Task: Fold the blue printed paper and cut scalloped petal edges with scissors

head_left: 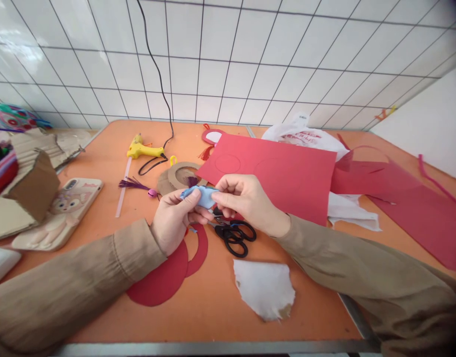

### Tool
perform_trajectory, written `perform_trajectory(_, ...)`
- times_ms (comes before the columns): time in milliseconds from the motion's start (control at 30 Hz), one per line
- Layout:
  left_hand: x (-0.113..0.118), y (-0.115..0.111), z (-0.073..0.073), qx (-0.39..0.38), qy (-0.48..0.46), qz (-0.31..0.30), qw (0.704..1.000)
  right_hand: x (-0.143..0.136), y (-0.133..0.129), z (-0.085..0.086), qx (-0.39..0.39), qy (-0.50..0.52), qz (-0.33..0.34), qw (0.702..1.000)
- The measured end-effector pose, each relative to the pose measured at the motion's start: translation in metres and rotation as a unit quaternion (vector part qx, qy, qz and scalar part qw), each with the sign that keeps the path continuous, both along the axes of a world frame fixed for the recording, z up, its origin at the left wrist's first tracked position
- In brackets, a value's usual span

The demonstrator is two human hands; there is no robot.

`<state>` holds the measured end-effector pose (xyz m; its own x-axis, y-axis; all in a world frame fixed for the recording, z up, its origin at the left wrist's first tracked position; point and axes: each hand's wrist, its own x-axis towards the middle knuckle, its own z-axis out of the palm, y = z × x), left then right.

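Between my two hands is a small piece of light blue fabric (201, 197). My left hand (173, 218) grips its left side between thumb and fingers. My right hand (246, 201) pinches its right end. Just below my right hand lie black-handled scissors (235, 235), their blades partly hidden by my fingers. Beneath my left hand and sleeve are a red paper disc (161, 277) and a red paper ring (202, 250). A torn white piece of cloth (265, 287) lies nearer the front edge.
A yellow glue gun (144, 148) with a black cord sits at the back left, near cardboard rings (164, 179) and a purple tassel (134, 184). Large red sheets (280, 173) cover the right side. A phone (69, 213) and cardboard pieces (30, 193) lie left.
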<state>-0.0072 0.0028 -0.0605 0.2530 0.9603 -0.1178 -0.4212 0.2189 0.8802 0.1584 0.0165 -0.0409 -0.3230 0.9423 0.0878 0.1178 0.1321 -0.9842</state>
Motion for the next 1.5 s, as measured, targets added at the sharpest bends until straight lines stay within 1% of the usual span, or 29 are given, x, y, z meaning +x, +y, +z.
perform_trajectory(200,0.001,0.001,-0.002,-0.011,-0.002,0.0,1.0,0.0,0.0,-0.002,-0.001,0.01,-0.011,1.0)
perform_trajectory(500,0.001,0.002,-0.002,-0.01,0.043,-0.037,0.998,-0.004,-0.004,-0.008,-0.003,0.033,-0.03,0.999)
perform_trajectory(633,0.0,0.003,-0.002,0.0,0.052,-0.031,0.998,-0.005,-0.003,-0.012,-0.003,0.055,-0.029,0.998)
perform_trajectory(767,0.001,0.004,-0.001,0.003,0.055,-0.02,0.998,-0.005,-0.002,-0.013,-0.005,0.064,-0.024,0.998)
perform_trajectory(867,-0.001,0.005,0.002,-0.002,0.09,-0.031,0.995,-0.004,-0.002,-0.011,0.006,0.055,-0.02,0.998)
perform_trajectory(967,-0.002,0.006,0.01,-0.016,0.127,-0.053,0.99,-0.003,-0.002,-0.009,0.015,0.039,-0.01,0.999)
perform_trajectory(1067,-0.003,0.006,0.019,-0.041,0.117,-0.051,0.991,-0.002,-0.001,-0.007,0.017,0.047,-0.012,0.999)
perform_trajectory(1167,-0.002,0.005,0.025,-0.072,0.086,-0.04,0.993,-0.002,0.001,-0.006,-0.005,0.054,-0.016,0.998)
perform_trajectory(1300,-0.001,0.003,0.026,-0.074,0.079,-0.039,0.993,-0.002,0.002,-0.005,-0.035,0.057,-0.011,0.998)
perform_trajectory(1500,0.0,0.003,0.024,-0.055,0.089,-0.044,0.994,0.0,0.004,-0.003,-0.032,0.07,0.016,0.997)
